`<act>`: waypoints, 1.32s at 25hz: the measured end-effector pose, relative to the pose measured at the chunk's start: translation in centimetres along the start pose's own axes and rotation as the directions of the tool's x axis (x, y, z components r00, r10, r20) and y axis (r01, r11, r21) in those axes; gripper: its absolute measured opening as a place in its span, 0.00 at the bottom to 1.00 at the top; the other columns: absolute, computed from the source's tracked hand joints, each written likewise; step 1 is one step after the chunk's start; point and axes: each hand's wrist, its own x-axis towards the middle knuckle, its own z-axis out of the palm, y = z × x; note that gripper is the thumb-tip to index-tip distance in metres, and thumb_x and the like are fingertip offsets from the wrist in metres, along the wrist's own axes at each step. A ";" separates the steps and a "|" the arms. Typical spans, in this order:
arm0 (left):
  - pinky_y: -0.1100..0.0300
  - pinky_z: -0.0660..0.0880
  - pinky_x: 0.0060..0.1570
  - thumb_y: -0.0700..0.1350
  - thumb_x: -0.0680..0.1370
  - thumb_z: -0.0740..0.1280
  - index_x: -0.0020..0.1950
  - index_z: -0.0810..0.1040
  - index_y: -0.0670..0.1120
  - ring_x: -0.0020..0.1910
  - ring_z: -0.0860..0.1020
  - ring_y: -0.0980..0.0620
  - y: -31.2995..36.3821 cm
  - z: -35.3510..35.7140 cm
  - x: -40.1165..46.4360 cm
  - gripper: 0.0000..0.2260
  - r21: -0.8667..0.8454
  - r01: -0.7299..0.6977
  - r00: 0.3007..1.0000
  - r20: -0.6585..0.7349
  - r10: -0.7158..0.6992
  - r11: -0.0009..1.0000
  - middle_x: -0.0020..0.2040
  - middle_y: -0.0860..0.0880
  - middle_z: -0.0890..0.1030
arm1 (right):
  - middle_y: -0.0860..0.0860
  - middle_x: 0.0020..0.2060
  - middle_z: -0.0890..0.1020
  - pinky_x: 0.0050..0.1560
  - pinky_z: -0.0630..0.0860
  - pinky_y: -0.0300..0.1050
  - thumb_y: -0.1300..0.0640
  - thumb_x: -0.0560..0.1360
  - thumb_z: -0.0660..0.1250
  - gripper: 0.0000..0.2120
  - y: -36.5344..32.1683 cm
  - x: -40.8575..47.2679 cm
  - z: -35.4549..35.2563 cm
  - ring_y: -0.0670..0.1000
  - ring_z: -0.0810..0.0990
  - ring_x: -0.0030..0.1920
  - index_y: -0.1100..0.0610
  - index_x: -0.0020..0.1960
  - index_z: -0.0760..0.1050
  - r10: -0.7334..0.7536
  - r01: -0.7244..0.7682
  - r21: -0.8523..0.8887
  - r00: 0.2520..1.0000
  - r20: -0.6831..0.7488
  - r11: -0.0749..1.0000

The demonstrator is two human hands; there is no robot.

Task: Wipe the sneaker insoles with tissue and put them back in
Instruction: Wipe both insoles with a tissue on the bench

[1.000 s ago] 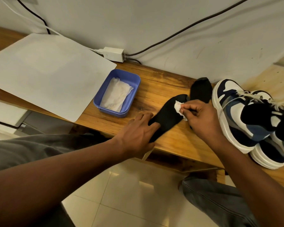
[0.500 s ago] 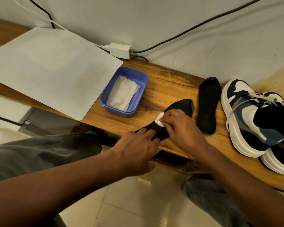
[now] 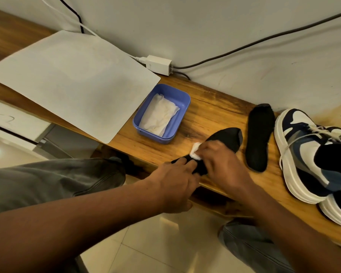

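While the right hand [image 3: 222, 164] is pinching a small wad of white tissue [image 3: 196, 151] and pressing it against a black foam insole [image 3: 224, 137], the left hand [image 3: 177, 184] is gripping the near end of that same insole, fingers curled over its heel at the front edge of the bench [image 3: 209, 107]. This insole is lying slantwise on the brown wooden bench, its toe end pointing away toward the wall and its heel end reaching the bench's front edge, where both hands are meeting over it. Just beside it to the right, apart from it, a second black insole [image 3: 259, 138] is lying flat on the wood, running from the wall side toward the front edge. Right of that one, a pair of navy, blue and white lace-up sneakers [image 3: 311, 154] is sitting on the bench, one partly in front of the other, toes pointing toward the wall. To the left of the held insole, a shallow blue plastic tray [image 3: 182, 113] is standing on the bench with a crumpled white tissue sheet [image 3: 159, 116] lying inside it. Farther left, a large flat white sheet [image 3: 71, 79] is covering the bench and overhanging its front edge. Behind the tray, against the wall, a white power adapter [image 3: 158, 64] is resting with grey and white cables running from it.
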 end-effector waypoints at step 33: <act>0.51 0.74 0.56 0.62 0.80 0.64 0.73 0.66 0.46 0.62 0.70 0.46 0.6 -1.1 1.6 0.28 0.105 0.012 0.998 0.068 -0.019 0.994 0.67 0.44 0.67 | 0.48 0.53 0.80 0.52 0.74 0.39 0.65 0.75 0.68 0.12 1.6 -4.2 -0.1 0.48 0.76 0.54 0.55 0.56 0.82 -0.030 0.032 0.038 0.998 -0.048 0.999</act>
